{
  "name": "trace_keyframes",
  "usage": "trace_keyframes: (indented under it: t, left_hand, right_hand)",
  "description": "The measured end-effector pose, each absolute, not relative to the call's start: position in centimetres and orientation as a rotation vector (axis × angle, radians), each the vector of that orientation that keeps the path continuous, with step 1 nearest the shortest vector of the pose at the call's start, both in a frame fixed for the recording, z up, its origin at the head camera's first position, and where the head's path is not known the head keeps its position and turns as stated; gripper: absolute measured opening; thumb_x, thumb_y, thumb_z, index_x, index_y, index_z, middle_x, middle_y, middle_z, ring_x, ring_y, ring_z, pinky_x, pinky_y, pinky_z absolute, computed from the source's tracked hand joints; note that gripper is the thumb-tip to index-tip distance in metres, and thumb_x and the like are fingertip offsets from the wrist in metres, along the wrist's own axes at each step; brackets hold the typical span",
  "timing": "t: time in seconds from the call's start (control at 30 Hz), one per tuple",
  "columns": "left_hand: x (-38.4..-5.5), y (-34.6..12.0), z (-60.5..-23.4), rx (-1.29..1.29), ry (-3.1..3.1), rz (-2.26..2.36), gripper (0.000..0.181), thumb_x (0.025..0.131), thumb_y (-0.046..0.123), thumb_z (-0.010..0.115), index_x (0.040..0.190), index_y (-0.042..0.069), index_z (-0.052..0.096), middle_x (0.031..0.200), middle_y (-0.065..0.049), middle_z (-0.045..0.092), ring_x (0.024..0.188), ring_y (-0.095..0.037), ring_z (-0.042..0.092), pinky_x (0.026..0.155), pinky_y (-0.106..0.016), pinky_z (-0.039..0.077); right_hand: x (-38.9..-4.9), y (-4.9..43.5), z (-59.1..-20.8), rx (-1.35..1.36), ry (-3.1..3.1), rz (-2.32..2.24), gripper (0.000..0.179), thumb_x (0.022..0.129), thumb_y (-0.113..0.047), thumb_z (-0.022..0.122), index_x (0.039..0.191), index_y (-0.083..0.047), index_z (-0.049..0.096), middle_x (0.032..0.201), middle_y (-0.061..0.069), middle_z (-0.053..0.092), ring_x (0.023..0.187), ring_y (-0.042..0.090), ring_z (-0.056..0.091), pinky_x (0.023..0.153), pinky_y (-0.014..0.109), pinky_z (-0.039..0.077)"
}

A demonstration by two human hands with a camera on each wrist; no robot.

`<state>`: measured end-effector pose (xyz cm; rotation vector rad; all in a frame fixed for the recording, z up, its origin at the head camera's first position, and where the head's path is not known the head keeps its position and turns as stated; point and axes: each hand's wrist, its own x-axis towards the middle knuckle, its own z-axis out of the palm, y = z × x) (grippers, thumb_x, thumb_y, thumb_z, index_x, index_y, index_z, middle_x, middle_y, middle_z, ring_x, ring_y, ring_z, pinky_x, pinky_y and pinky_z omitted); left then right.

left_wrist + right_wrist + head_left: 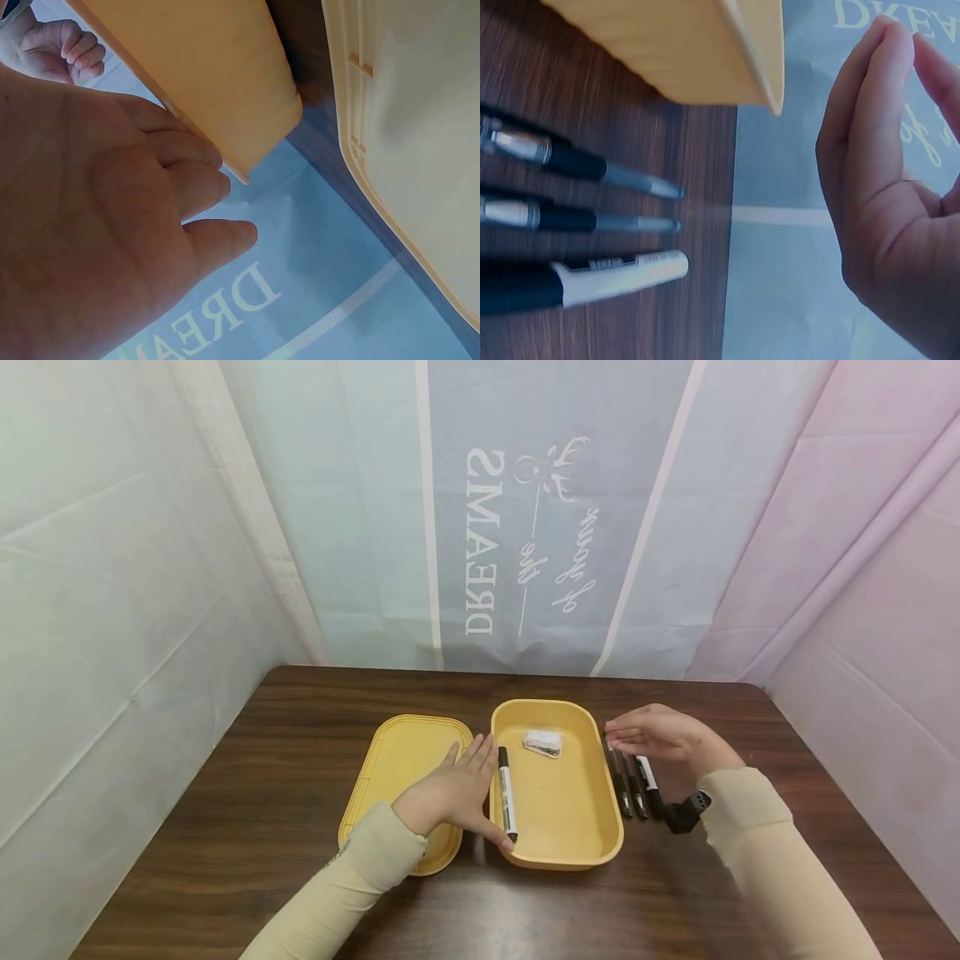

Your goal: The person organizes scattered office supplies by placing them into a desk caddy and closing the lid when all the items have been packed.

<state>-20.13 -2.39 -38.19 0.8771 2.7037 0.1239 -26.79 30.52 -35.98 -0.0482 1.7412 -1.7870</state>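
A yellow plastic box (572, 822) sits on the table, and inside it lie a white marker with black ends (507, 793) and a small white object (542, 742). My left hand (459, 789) is at the box's left rim, fingers extended along it and thumb spread toward the front corner. By the right rim, my right hand (660, 735) hovers with its fingers nearly straight and nothing in them. Below it, two black pens (577, 161) and a black-and-white marker (622, 279) lie side by side on the table, right of the box.
The yellow lid (397, 764) lies flat on the table left of the box, partly under my left forearm. The dark wood table (247, 785) ends at a printed curtain (375, 527), with pale curtains on both sides.
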Motion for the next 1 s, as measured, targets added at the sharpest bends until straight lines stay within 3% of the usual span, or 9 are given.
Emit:
trace_keyframes:
  t: [0.23, 0.43, 0.5, 0.57, 0.63, 0.7, 0.8, 1.0]
  left_hand:
    - [-20.1, -2.4, -38.1, 0.878, 2.701, 0.118, 0.132, 0.062, 0.078, 0.067, 0.151, -0.004, 0.012, 0.157, -0.019, 0.005, 0.145, -0.03, 0.003, 0.114, -0.05, 0.006]
    - [-20.2, -2.4, -38.1, 0.878, 2.702, 0.125, 0.133, 0.062, 0.078, 0.067, 0.151, -0.004, 0.012, 0.157, -0.019, 0.005, 0.145, -0.03, 0.003, 0.114, -0.05, 0.006]
    - [-20.3, -2.4, -38.1, 0.879, 2.701, 0.127, 0.133, 0.062, 0.078, 0.067, 0.151, -0.004, 0.012, 0.157, -0.019, 0.005, 0.145, -0.031, 0.003, 0.114, -0.05, 0.006]
    - [-20.3, -2.4, -38.2, 0.878, 2.701, 0.132, 0.133, 0.062, 0.078, 0.067, 0.151, -0.004, 0.011, 0.157, -0.019, 0.005, 0.145, -0.03, 0.003, 0.114, -0.05, 0.006]
    - [-20.3, -2.4, -38.2, 0.878, 2.703, 0.132, 0.133, 0.062, 0.078, 0.067, 0.151, -0.003, 0.011, 0.158, -0.019, 0.005, 0.145, -0.03, 0.003, 0.115, -0.049, 0.006]
    - [-20.3, -2.5, -38.3, 0.878, 2.705, 0.132, 0.133, 0.062, 0.078, 0.067, 0.151, -0.004, 0.012, 0.158, -0.019, 0.005, 0.145, -0.03, 0.003, 0.115, -0.049, 0.006]
    - [-20.3, -2.5, -38.4, 0.879, 2.707, 0.126, 0.133, 0.062, 0.078, 0.067, 0.151, -0.003, 0.011, 0.158, -0.018, 0.005, 0.145, -0.03, 0.003, 0.115, -0.049, 0.006]
    - [-20.2, -2.4, -38.4, 0.883, 2.708, 0.112, 0.133, 0.062, 0.078, 0.066, 0.151, -0.003, 0.011, 0.158, -0.018, 0.005, 0.145, -0.03, 0.003, 0.115, -0.049, 0.006]
  right_hand:
    - [-26.6, 31.5, -35.6, -0.027, 1.957, -1.654, 0.018, 0.096, 0.0, 0.05, 0.103, 0.009, 0.063, 0.088, 0.009, 0.068, 0.082, 0.014, 0.067, 0.077, 0.025, 0.054]
    - [-26.2, 31.2, -35.5, -0.091, 2.33, -1.328, 0.032, 0.09, -0.004, 0.059, 0.109, 0.021, 0.057, 0.095, 0.017, 0.069, 0.079, 0.017, 0.066, 0.074, 0.033, 0.056]
    - [-26.2, 31.0, -35.5, -0.113, 2.453, -1.186, 0.028, 0.089, -0.006, 0.06, 0.103, 0.018, 0.062, 0.092, 0.016, 0.07, 0.077, 0.018, 0.065, 0.073, 0.036, 0.056]
    - [-26.1, 30.8, -35.6, -0.122, 2.578, -1.024, 0.02, 0.086, -0.009, 0.063, 0.085, 0.01, 0.068, 0.078, 0.011, 0.069, 0.07, 0.018, 0.065, 0.07, 0.038, 0.056]
    - [-26.0, 30.7, -35.6, -0.132, 2.69, -0.84, 0.023, 0.083, -0.013, 0.065, 0.063, -0.002, 0.064, 0.063, 0.003, 0.063, 0.06, 0.015, 0.06, 0.062, 0.036, 0.054]
    - [-26.0, 30.5, -35.6, -0.109, 2.77, -0.677, 0.033, 0.08, -0.016, 0.067, 0.052, -0.011, 0.051, 0.051, -0.005, 0.05, 0.051, 0.012, 0.052, 0.054, 0.032, 0.047]
    - [-25.6, 30.4, -35.7, -0.058, 2.835, -0.547, 0.032, 0.077, -0.017, 0.067, 0.057, -0.012, 0.042, 0.054, -0.002, 0.042, 0.05, 0.015, 0.042, 0.05, 0.031, 0.038]
    - [-24.9, 30.0, -36.3, 0.007, 2.917, -0.44, 0.031, 0.077, -0.01, 0.063, 0.058, -0.014, 0.037, 0.054, -0.003, 0.032, 0.052, 0.016, 0.033, 0.048, 0.032, 0.033]
